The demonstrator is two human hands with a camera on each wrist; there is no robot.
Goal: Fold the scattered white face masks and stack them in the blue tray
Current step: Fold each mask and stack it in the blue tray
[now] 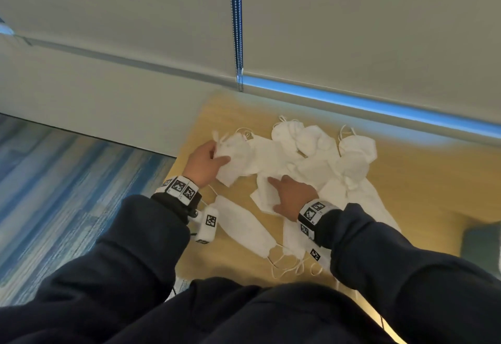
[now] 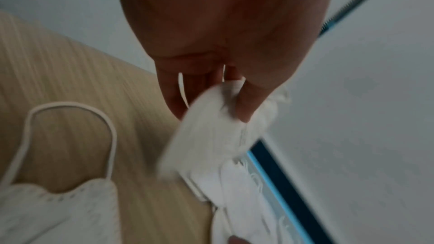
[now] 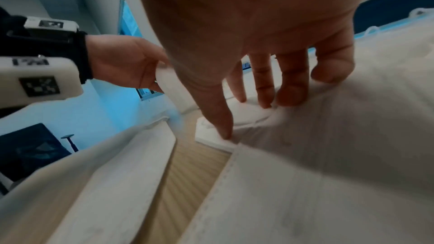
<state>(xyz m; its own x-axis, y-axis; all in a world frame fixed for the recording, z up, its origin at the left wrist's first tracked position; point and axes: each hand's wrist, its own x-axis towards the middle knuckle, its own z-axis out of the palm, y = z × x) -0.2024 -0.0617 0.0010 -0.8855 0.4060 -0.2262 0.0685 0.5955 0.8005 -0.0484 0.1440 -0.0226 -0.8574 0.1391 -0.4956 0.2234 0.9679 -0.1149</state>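
Masks (image 1: pixel 311 151) crowd the surface (image 1: pixel 406 186); left hand (image 1: pixel 206 163) pinches one mask (image 1: pixel 234 160), right hand (image 1: pixel 291 196) presses flat beside it, so tangled ear loops could drag neighbours along.

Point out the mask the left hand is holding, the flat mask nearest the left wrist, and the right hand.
held mask (image 1: pixel 233 159), head view, the crumpled middle of its body.
flat mask (image 1: pixel 242 226), head view, the centre of its panel.
right hand (image 1: pixel 291 196), head view, the back of the hand.

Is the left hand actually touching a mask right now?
Touching. The left wrist view shows the left hand pinching a white mask between thumb and fingers; the head view shows the same grip at the pile's left edge.
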